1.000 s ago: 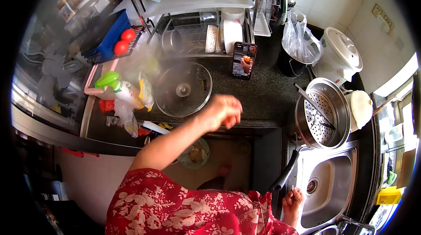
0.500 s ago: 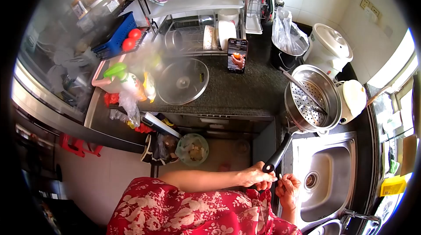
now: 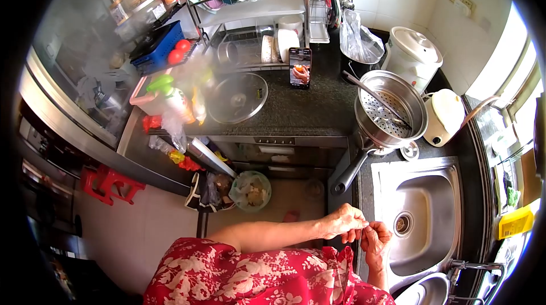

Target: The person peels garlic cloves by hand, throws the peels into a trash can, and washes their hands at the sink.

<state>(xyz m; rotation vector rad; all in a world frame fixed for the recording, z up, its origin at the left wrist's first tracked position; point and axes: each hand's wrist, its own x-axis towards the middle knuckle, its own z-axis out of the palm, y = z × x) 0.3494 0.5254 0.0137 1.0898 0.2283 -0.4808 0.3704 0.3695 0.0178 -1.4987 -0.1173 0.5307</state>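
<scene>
My left hand (image 3: 343, 223) and my right hand (image 3: 375, 241) meet fingertip to fingertip at the counter's front edge, left of the sink. Both are closed in a pinch. Whatever lies between the fingertips is too small to name; only a pale speck shows there. Just above my left hand, the black handle (image 3: 348, 174) of a pan juts out over the edge, apart from my fingers. At that handle's far end stands a steel steamer pot (image 3: 420, 127) with a perforated insert and a long metal utensil lying across it.
The steel sink (image 3: 424, 197) lies to the right, with a metal basin (image 3: 429, 292) below it. A phone (image 3: 300, 68) stands upright on the counter beside a glass lid (image 3: 237, 98). Behind are a dish rack (image 3: 247, 9) and a white lidded pot (image 3: 415, 55). A bin (image 3: 250, 191) sits below.
The view has shifted slightly, with the counter items moving left in the picture. The pan handle, which overlapped my left hand before, now appears clear of it. Both hands remain pinched together.
</scene>
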